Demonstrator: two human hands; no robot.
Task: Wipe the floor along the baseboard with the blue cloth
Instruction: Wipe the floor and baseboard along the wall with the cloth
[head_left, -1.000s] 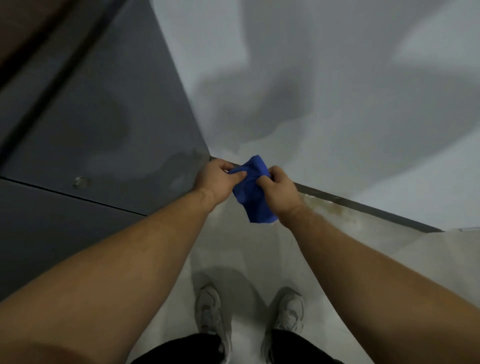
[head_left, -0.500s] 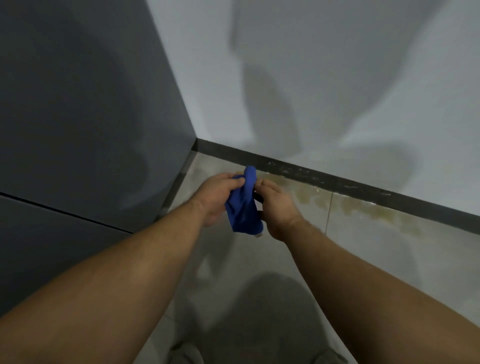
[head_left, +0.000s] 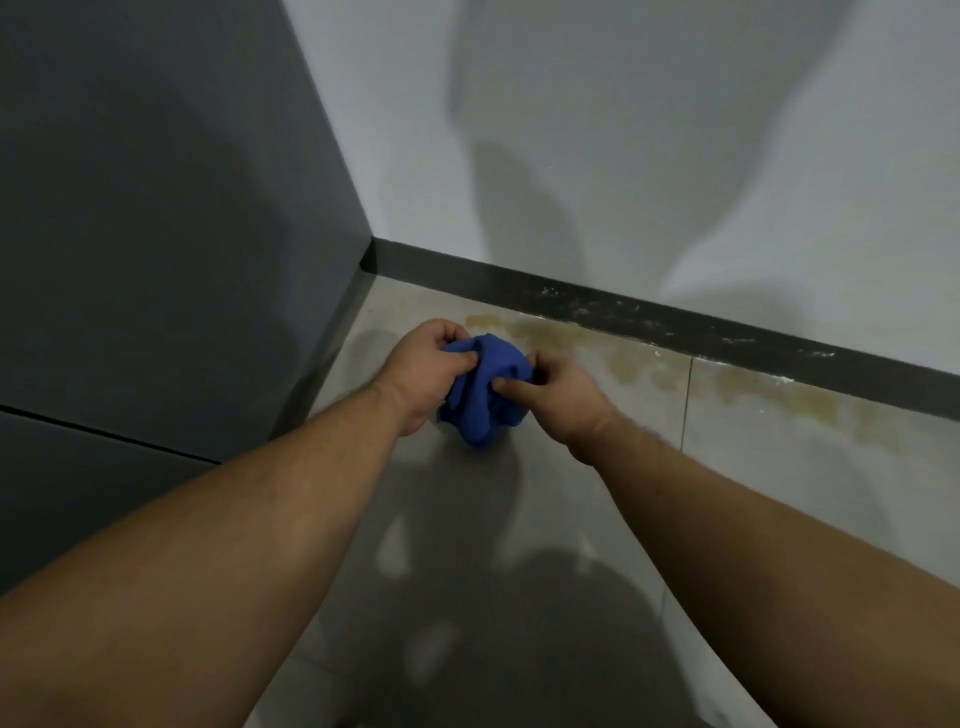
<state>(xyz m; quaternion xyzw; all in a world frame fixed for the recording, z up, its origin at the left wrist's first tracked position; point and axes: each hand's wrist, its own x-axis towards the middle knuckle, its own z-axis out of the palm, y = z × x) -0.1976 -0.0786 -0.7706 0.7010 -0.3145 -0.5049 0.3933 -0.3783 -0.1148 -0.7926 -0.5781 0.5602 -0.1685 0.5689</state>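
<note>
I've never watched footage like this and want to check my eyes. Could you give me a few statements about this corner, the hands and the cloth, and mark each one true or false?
1. Both hands grip the blue cloth. True: the left hand and right hand bunch it between them.
2. The cloth lies spread flat on the floor. False: it is crumpled up in the hands.
3. Yellowish stains mark the floor beside the dark baseboard. True.
4. The baseboard is white. False: it is dark, with pale specks.
5. The wall on the left is darker than the wall ahead. True.
</note>
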